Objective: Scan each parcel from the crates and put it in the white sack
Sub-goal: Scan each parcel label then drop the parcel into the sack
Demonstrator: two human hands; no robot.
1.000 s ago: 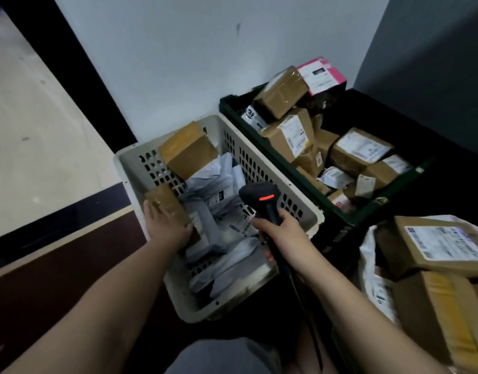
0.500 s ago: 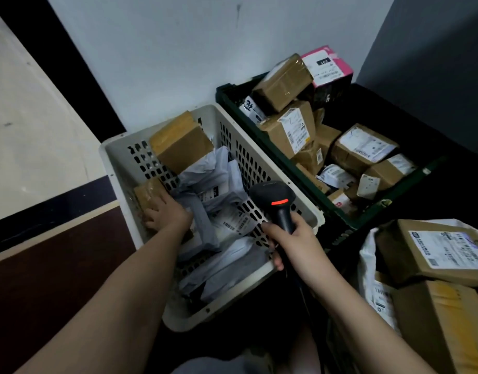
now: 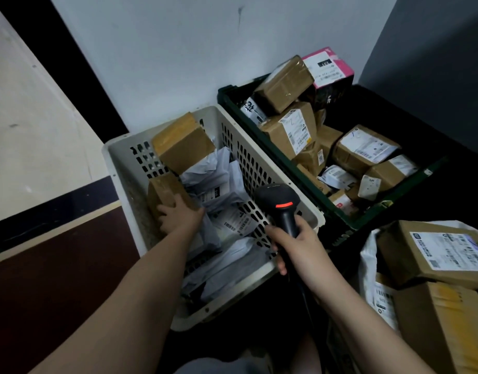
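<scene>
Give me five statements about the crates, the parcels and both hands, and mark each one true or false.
1. The right hand holds a black scanner. True.
2. The left hand is inside the dark green crate. False: it is in the white crate, on a small brown box.
3. A pink-topped box sits at the far end of the dark green crate. True.
4. The white crate holds only cardboard boxes. False: grey mailer bags lie in it too.
5. The white sack at the right is empty. False: a labelled carton lies at its mouth.
</scene>
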